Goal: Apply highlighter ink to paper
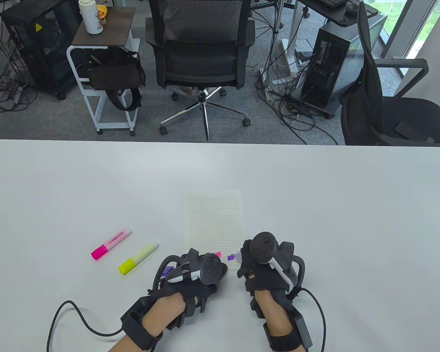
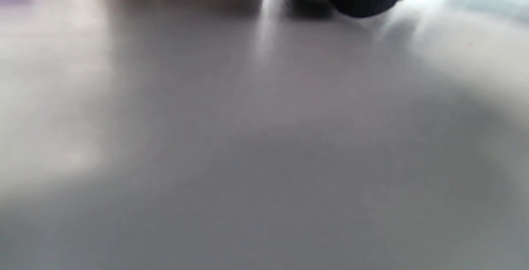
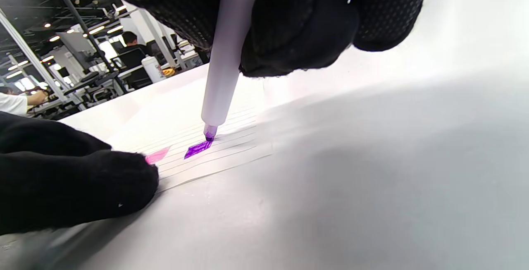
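1. My right hand (image 1: 266, 264) has its grip closed round a pale lilac highlighter pen with a purple chisel tip (image 3: 221, 67), held steeply, nearly upright.
2. Its tip touches the lined cream sheet of paper (image 1: 214, 223) at the sheet's near edge, on a short purple ink mark (image 3: 197, 149).
3. A pink ink mark (image 3: 158, 154) lies just beside the purple one, touching my left fingertips.
4. My left hand (image 1: 194, 273) rests on the white tabletop (image 1: 352, 220) at the paper's near left corner; I cannot tell whether its grip is closed.
5. A purple cap (image 1: 167, 271) shows by that hand.
6. A pink highlighter (image 1: 112, 243) and a yellow highlighter (image 1: 139, 257) lie capped, side by side, left of the paper.
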A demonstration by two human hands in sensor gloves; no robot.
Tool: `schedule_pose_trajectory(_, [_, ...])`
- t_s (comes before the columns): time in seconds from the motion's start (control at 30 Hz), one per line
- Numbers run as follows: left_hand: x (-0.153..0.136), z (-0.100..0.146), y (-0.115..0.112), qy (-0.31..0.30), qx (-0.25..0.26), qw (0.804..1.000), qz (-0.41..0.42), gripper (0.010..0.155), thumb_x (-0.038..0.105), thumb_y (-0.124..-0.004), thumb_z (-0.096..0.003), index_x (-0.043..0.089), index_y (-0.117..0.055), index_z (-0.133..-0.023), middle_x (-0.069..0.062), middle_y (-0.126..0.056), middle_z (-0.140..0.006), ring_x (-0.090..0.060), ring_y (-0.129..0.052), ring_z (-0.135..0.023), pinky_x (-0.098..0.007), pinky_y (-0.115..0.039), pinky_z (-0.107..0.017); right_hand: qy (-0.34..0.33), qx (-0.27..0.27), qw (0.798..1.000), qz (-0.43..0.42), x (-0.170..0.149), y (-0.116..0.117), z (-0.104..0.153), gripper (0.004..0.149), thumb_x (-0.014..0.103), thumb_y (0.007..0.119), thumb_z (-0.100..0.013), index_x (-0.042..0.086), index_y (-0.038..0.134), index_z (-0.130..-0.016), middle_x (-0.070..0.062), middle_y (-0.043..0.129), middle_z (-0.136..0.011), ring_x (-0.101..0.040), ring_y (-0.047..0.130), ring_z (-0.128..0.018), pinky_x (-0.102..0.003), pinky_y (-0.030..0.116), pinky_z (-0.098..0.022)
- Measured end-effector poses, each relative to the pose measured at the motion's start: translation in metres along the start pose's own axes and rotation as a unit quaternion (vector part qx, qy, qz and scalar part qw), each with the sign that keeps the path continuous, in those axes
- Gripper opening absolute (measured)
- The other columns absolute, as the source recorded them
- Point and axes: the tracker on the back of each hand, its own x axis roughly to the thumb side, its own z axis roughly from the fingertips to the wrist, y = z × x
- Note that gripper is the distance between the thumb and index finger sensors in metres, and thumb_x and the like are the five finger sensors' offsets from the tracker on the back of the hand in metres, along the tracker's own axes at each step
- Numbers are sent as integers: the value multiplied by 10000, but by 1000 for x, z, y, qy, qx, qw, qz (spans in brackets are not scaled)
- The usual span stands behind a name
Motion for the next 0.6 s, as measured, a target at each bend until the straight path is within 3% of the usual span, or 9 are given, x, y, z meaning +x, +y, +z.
schedule_pose_trajectory(0.13, [0, 0, 0, 0, 0, 1000, 1, 658, 489, -683, -471, 440, -403, -1064, -10, -281, -1110, -340, -422, -985, -638, -363, -746, -22, 9, 999, -29, 1, 3, 0, 359, 368, 771, -621, 218, 777, -948, -94, 921, -761, -282, 931, -463, -561, 711, -625])
schedule_pose_trajectory(0.4, [0, 0, 0, 0, 0, 1000, 0, 660, 490, -682, -470, 441, -400, -1065, -10, -280, -1110, -341, -421, -985, -638, -363, -746, -5, 4, 1000, -6, 0, 1, 1, 358, 366, 770, -621, 215, 778, -945, -96, 925, -754, -279, 932, -456, -560, 715, -621])
schedule_pose_trajectory(0.6, [-1, 1, 0, -1, 1, 1000, 1, 661, 490, -682, -471, 441, -398, -1065, -8, -277, -1110, -338, -419, -985, -638, -361, -745, -40, -51, 994, -90, -6, -7, 8, 379, 370, 742, -631, 224, 729, -981, -91, 892, -802, -284, 929, -504, -566, 700, -631])
